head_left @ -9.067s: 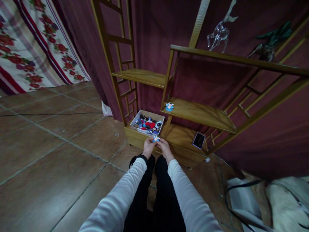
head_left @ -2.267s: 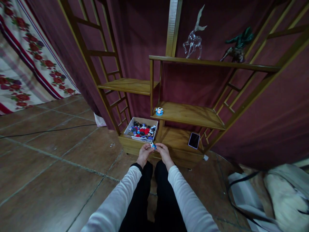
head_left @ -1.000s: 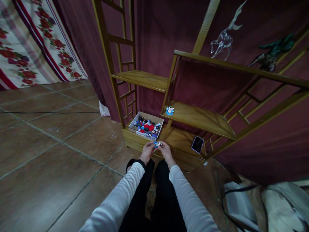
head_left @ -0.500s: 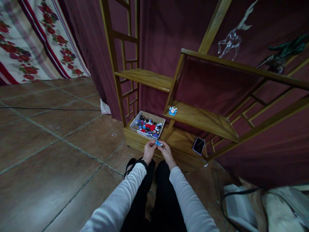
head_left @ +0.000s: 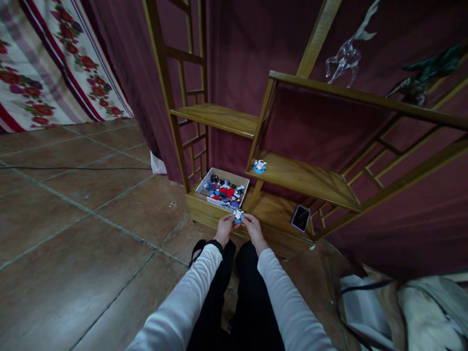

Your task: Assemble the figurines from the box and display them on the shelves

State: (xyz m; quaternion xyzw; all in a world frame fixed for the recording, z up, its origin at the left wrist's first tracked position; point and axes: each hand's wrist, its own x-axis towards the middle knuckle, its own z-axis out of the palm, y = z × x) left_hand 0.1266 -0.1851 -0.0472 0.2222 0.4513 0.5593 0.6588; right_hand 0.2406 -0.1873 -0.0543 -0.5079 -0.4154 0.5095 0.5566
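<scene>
We see a white-rimmed box [head_left: 234, 177] of red, black, white and purple-blue toys [head_left: 224, 191]. Just in front of the box, we find a figurine [head_left: 238, 216] in blue, white and black; right of the box, a second figurine [head_left: 260, 166] shares those colours on a yellow-brown shelf [head_left: 310, 179]. Further right of it, we note a black phone [head_left: 301, 218] edged in lilac; behind it, a plain maroon curtain [head_left: 234, 73]; far left, a white cloth [head_left: 40, 68] with red flowers and dark red stripes.

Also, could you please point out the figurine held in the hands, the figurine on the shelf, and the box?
Held figurine [head_left: 238, 215]: head view, on the middle of its body.
Other figurine [head_left: 260, 166]: head view, on its body above the blue base.
Box [head_left: 236, 179]: head view, on its back wall.
</scene>
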